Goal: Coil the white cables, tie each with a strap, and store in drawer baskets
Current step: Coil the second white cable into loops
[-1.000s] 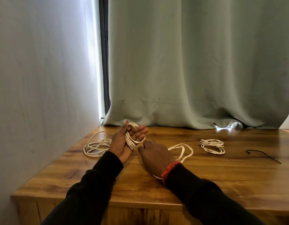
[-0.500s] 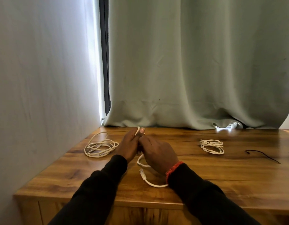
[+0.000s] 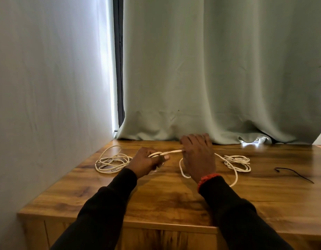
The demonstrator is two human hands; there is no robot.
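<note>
My left hand (image 3: 147, 162) grips a small coil of white cable above the wooden table top (image 3: 166, 195). A taut stretch of that white cable (image 3: 174, 151) runs right to my right hand (image 3: 198, 156), which pinches it with the other fingers spread. The cable's free end loops on the wood under and to the right of my right hand. A loose white cable bundle (image 3: 111, 162) lies to the left of my left hand. Another white cable coil (image 3: 238, 162) lies to the right of my right hand.
A black strap (image 3: 294, 173) lies on the wood at the right. A pale green curtain (image 3: 219, 78) hangs down to the table's back edge. A white wall (image 3: 47, 96) bounds the left side. The table's front edge is near my forearms.
My hands were together half a second ago; my right hand has moved right and up, drawing a length of cable out from the coil in my left hand.
</note>
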